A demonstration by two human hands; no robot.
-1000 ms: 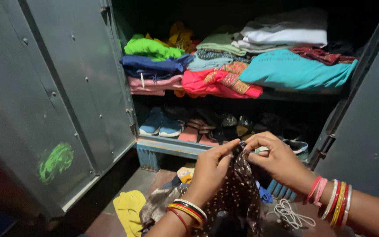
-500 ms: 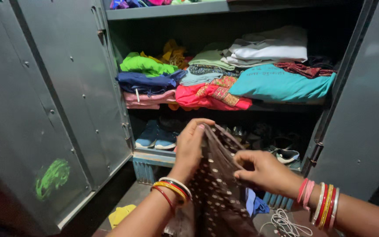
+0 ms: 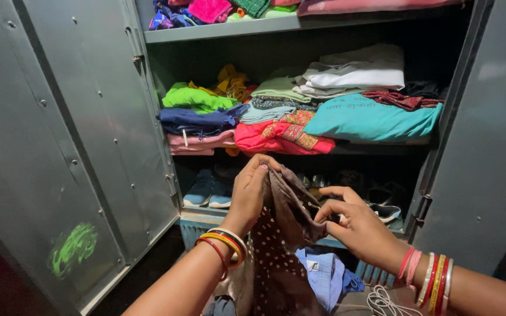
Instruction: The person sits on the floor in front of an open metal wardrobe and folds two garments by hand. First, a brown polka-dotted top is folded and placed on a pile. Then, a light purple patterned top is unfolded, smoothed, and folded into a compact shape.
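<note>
A brown cloth with white dots [image 3: 282, 246] hangs in front of an open grey metal cupboard [image 3: 77, 134]. My left hand [image 3: 252, 190] grips the cloth's top edge and holds it up. My right hand [image 3: 355, 225] pinches another part of the same edge, lower and to the right. Both wrists carry coloured bangles. The cloth's lower part drops out of view at the bottom.
The middle shelf holds folded clothes: a green piece [image 3: 197, 96], a pink-red one [image 3: 279, 136], a teal one [image 3: 376, 120] and white ones [image 3: 358, 70]. Blue shoes [image 3: 209, 190] and sandals stand on the bottom shelf. A light blue garment [image 3: 326, 272] and a white cord [image 3: 385, 301] lie below.
My left hand has lifted the cloth's edge higher while my right hand moved apart to the right. The view tilted up, revealing the upper shelf.
</note>
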